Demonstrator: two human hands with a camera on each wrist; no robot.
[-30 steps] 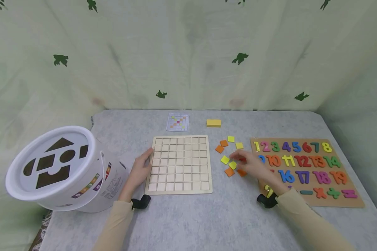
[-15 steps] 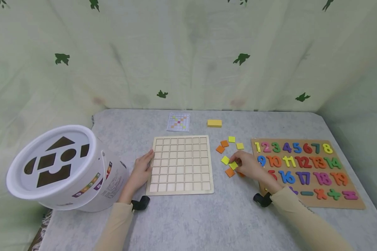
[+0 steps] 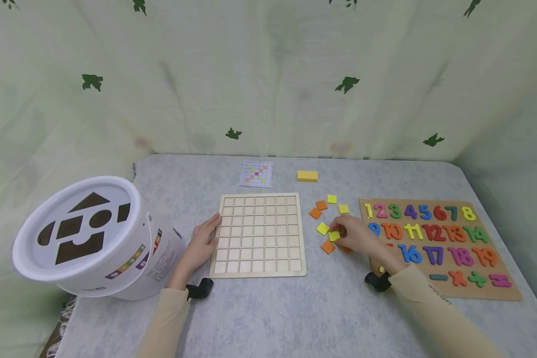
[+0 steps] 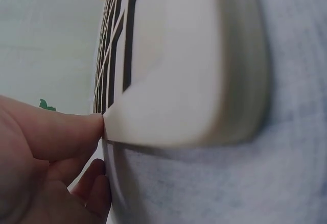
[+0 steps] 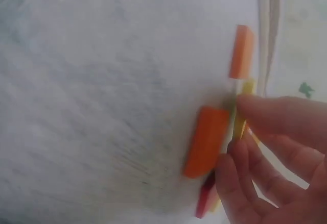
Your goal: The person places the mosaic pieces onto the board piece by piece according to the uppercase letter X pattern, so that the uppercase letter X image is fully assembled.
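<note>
My left hand (image 3: 200, 243) rests along the left edge of a wooden grid board (image 3: 302, 238) lying on the table. In the left wrist view, the thumb touches the edge of the board (image 4: 184, 91) near a rounded corner, the other fingers loosely bent. My right hand (image 3: 358, 236) pinches a small yellow square tile (image 3: 334, 236) between thumb and fingers, seen edge-on in the right wrist view. Around it lie loose tiles, among them an orange tile (image 3: 328, 247) and another yellow tile (image 3: 322, 228). A red tile (image 5: 203, 202) shows below the fingers, hidden in the head view.
Behind the board lie a pattern card (image 3: 256, 174) and a yellow block (image 3: 307, 176). A number puzzle board (image 3: 474, 293) lies at the right, partly under the right forearm. At the left stands a white bucket (image 3: 130, 278) with a shape-cutout lid (image 3: 78, 199).
The right hand has come down onto the tiles, and its thumb and fingers have closed on the yellow one. The left hand has stayed at the board's edge. The head view has shifted slightly.
</note>
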